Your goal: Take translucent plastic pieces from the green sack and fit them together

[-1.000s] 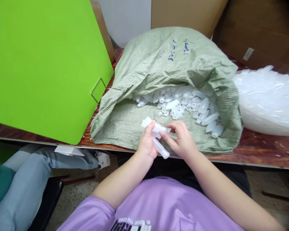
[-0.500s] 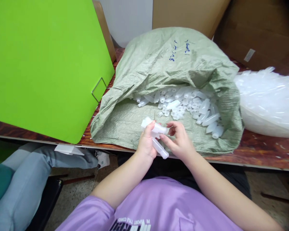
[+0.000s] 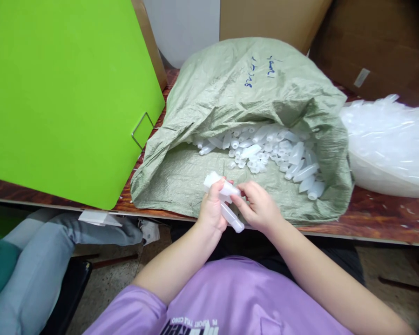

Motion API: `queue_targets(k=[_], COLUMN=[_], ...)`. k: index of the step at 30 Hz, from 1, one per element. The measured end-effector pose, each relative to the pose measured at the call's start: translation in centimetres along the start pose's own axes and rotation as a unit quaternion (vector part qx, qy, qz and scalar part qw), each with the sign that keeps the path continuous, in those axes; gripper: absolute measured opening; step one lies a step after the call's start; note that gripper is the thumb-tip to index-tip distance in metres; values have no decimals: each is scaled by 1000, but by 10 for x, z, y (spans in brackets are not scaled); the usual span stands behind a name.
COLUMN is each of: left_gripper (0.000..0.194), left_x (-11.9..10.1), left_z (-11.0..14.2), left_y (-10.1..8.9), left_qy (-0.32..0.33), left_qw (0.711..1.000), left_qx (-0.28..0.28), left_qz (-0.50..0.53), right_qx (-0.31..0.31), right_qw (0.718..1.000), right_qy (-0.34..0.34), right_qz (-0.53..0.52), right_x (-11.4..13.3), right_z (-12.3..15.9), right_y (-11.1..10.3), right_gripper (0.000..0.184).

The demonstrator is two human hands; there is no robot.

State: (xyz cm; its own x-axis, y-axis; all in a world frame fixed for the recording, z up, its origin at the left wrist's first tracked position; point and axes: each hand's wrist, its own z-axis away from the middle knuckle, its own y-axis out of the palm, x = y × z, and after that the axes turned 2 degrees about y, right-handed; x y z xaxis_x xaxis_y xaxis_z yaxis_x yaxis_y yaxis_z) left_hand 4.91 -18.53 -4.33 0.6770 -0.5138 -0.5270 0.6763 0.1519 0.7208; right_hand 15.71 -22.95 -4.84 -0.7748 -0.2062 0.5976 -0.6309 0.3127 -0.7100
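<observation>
My left hand [image 3: 211, 210] is closed around translucent white plastic tubes at the front of a woven sack's mouth. One tube [image 3: 228, 189] points right from between thumb and fingers, and another tube [image 3: 232, 218] slants down below the palm. The fingertips of my right hand [image 3: 259, 205] are pinched at the right end of the upper tube; whether they hold a separate small part is hidden. Inside the pale green woven sack [image 3: 202, 179], behind both hands, lies a heap of similar white tubes [image 3: 265, 148].
A large bright green board [image 3: 66, 93] with a metal wire loop [image 3: 142, 131] stands at left. At right, a clear bag of white plastic pieces [image 3: 393, 149] rests on the dark red wood-grain table [image 3: 380, 214]. Cardboard boxes [image 3: 370, 42] stand behind. Another person's legs [image 3: 49, 260] show at lower left.
My right fingers have shifted slightly left and closed in on the upper tube's end. My left hand keeps its hold, nearly still.
</observation>
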Motion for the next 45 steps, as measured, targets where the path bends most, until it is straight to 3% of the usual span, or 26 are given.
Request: queue_targets(k=[6,10,11,13,16,18,21,26,29,32,37,45], left_gripper=[27,24,25,27,29,30,32,33,29,28,29,26], left_x=[-1,-10,-13,-18,-22,-23,-24,-26,-24,-19,-11,-8], left_z=[-6,-9,-9,-9,-9,-8,-5,-4,-6,-9,-11,-10], left_y=[-8,-9,-9,-8,-9,-9,-9,-9,-8,-3,4,3], left_qy=[-1,-6,-16,-41,-63,-67,-67,-66,-44,-45,-46,-16], left_qw=[1000,1000,1000,998,997,997,997,996,997,997,998,999], left_qx=[-24,-16,-18,-36,-53,-41,-24,-38,-52,-41,-26,-37], left_qz=[-6,11,11,7,15,27,37,41,37,37,45,30], right_qx=[100,152,144,103,81,101,120,108,35,36,40,24], right_qw=[980,963,969,987,959,942,943,954,990,999,989,977], right_qy=[150,158,151,121,43,16,1,25,58,3,-52,-54], right_qz=[-90,-158,-132,15,270,318,312,277,126,34,134,205], right_x=[10,2,-2,-13,-29,-36,-39,-28,-18,-7,-3,1], right_z=[-9,-26,-33,-50,-75,-87,-94,-77,-48,-19,2,0], right_y=[2,-4,-6,-8,-1,8,18,3,-13,-18,-7,-3], right_gripper=[30,37,38,34,25,24,21,25,27,22,18,14])
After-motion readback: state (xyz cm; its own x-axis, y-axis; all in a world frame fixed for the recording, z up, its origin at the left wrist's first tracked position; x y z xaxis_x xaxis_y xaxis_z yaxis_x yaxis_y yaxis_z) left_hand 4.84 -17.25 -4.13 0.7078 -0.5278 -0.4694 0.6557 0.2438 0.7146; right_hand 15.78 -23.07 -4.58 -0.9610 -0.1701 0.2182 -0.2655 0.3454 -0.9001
